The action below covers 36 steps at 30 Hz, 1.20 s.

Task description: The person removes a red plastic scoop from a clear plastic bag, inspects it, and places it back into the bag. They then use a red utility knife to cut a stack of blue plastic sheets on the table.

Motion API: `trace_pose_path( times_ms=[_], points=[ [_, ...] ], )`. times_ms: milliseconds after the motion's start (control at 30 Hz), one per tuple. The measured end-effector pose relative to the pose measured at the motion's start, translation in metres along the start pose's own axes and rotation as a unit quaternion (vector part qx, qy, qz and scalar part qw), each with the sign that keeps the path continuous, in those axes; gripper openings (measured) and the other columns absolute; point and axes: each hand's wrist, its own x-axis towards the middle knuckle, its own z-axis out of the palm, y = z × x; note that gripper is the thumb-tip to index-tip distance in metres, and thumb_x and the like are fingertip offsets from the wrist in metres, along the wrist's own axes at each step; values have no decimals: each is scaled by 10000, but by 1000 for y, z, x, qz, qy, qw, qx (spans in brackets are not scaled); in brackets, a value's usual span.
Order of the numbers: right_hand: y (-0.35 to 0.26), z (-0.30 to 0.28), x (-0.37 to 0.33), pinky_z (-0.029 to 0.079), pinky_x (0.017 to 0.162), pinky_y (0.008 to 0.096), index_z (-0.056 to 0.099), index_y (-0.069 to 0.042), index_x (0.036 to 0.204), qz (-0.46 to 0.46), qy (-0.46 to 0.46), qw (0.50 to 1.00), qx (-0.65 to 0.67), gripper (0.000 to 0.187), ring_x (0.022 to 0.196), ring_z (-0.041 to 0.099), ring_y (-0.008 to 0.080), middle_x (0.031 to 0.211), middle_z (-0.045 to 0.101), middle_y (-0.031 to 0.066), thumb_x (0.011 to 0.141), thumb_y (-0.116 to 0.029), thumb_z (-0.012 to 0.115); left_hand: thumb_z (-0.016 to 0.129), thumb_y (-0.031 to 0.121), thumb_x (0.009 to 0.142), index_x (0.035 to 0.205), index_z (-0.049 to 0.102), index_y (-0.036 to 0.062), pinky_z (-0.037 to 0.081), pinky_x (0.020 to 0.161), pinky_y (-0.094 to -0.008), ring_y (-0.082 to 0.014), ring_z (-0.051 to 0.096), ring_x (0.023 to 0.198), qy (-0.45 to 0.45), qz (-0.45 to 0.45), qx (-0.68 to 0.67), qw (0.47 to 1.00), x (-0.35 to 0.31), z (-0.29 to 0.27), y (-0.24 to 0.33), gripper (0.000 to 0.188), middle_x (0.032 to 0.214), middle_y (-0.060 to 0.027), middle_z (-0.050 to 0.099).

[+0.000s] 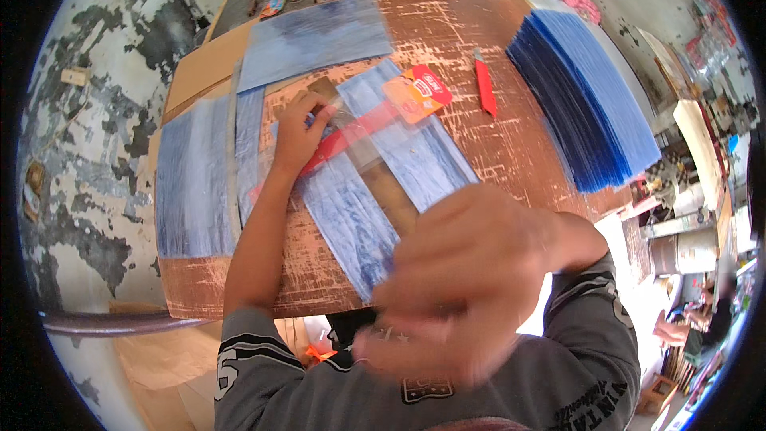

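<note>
My left hand (302, 132) rests near the middle of the table, its fingers bent and thumb tip close to them. It is at the upper end of a brown strip (391, 195), beside a red band (351, 136) with clear plastic around it. Whatever its fingertips pinch is too small to make out. My right hand (471, 271) is raised close to the camera, smeared by motion; its fingers cannot be read. Below it, blue streaked sheets (427, 156) lie on both sides of the brown strip. A red and orange card (417, 94) sits at the band's far end.
A thick stack of blue sheets (586, 100) stands on the right of the scratched brown table (511, 152). A red-handled cutter (484, 86) lies left of it. More blue sheets (195, 175) lie at the left; another (315, 40) lies at the back. Clutter lines the far edge.
</note>
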Motion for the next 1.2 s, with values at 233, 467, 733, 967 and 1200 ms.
trace_pose_path(
  times_ms=[233, 467, 733, 967, 1200],
  points=[
    [-43, -12, 13, 479, 558, 449, 639, -92, 1037, 10, -72, 996, 50, 218, 643, 642, 286, 800, 658, 79, 820, -111, 653, 687, 134, 915, 920, 645, -6, 479, 701, -346, -232, 620, 780, -2, 20, 2, 1000, -2, -4, -3, 146, 846, -103, 630],
    [-61, -2, 14, 483, 598, 501, 610, -105, 1106, 66, -93, 991, 68, 255, 667, 656, 318, 774, 663, 90, 852, -122, 618, 692, 147, 916, 938, 662, 10, 478, 698, -337, -231, 622, 792, 0, 41, 17, 999, -2, 1, -9, 142, 880, -97, 650],
    [-49, 12, 15, 487, 643, 560, 576, -121, 1186, 88, -167, 975, 118, 297, 693, 673, 355, 745, 668, 103, 889, -134, 578, 688, 111, 915, 963, 684, 13, 485, 706, -315, -204, 632, 784, -8, 18, 10, 1000, 2, 7, 1, 109, 878, -86, 661],
    [7, 29, 21, 504, 716, 568, 568, -118, 1213, 235, -345, 905, 86, 297, 731, 685, 385, 753, 681, 119, 916, -132, 554, 724, 74, 874, 1024, 681, 31, 476, 673, -291, -155, 618, 776, 7, -4, -20, 1000, -2, 2, -2, 162, 887, -58, 678],
    [176, 27, -76, 548, 758, 352, 642, -29, 1132, 397, -33, 917, 21, 236, 934, 674, 198, 1055, 699, 97, 897, -41, 623, 780, 161, 858, 934, 650, 48, 449, 645, -276, -110, 575, 720, -5, -26, -39, 999, 0, 7, -9, 189, 815, -14, 647]
  ],
)
